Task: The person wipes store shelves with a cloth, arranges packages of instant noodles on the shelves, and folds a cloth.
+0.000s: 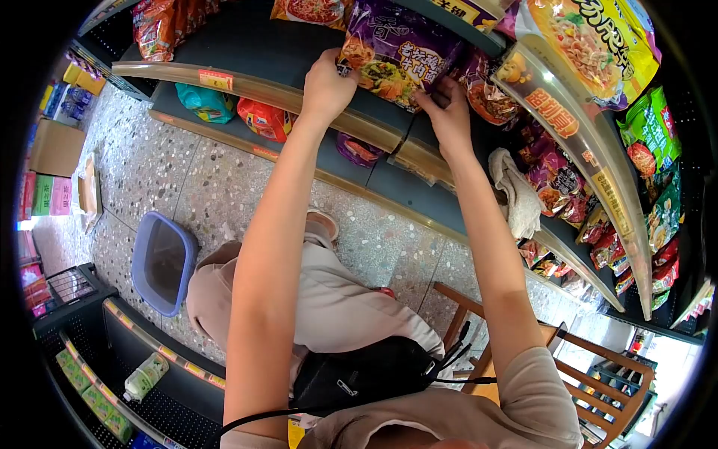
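Note:
A purple noodle packet (400, 52) stands on the dark shelf at the top centre, between my two hands. My left hand (329, 86) has its fingers closed round the packet's left edge. At its lower right corner, my right hand (447, 112) grips the edge between thumb and fingers. More purple packets (490, 86) are just right of my right hand. A red and orange packet (310, 11) lies behind, up and to the left. A grey-white cloth (514, 191) hangs over the shelf edge beside my right forearm.
Below sit a teal packet (206, 102), a red packet (265, 118) and a purple bowl (359, 149). A blue-purple bin (164, 262) stands on the speckled floor. A wooden chair (598, 389) is at lower right, and a shelf unit (187, 389) at lower left.

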`<state>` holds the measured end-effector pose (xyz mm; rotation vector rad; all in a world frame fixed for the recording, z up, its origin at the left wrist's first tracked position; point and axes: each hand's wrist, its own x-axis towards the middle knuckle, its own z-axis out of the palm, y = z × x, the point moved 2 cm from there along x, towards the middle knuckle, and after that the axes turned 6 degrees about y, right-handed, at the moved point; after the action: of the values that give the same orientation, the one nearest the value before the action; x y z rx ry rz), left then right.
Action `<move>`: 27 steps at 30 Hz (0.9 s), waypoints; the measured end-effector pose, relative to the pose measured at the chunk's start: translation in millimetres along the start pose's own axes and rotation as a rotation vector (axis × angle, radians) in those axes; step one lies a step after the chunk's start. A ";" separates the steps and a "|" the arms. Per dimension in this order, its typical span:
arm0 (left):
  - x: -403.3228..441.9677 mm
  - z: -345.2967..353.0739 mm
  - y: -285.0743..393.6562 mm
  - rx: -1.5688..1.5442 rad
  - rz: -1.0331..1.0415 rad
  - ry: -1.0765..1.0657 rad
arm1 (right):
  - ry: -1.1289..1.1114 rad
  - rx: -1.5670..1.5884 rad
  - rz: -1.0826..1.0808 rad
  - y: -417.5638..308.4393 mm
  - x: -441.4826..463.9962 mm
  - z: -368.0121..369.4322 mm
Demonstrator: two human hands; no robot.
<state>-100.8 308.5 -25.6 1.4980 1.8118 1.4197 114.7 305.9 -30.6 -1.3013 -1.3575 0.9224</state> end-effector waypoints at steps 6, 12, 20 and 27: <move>-1.5 -1.3 0.8 0.002 0.005 0.001 | -0.009 -0.007 0.014 0.4 -1.6 1.4; -1.3 -0.5 -0.5 -0.001 0.006 0.002 | 0.016 0.038 0.007 7.7 0.2 1.4; -1.1 0.3 -1.8 -0.004 -0.017 -0.008 | -0.014 0.002 0.054 5.5 -0.1 2.1; -2.8 -0.1 -1.2 0.007 -0.005 0.011 | -0.017 -0.009 0.064 1.1 -1.2 2.1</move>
<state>-100.5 306.0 -27.5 1.4909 1.8276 1.4238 112.8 305.1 -32.3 -1.3535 -1.3416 0.9742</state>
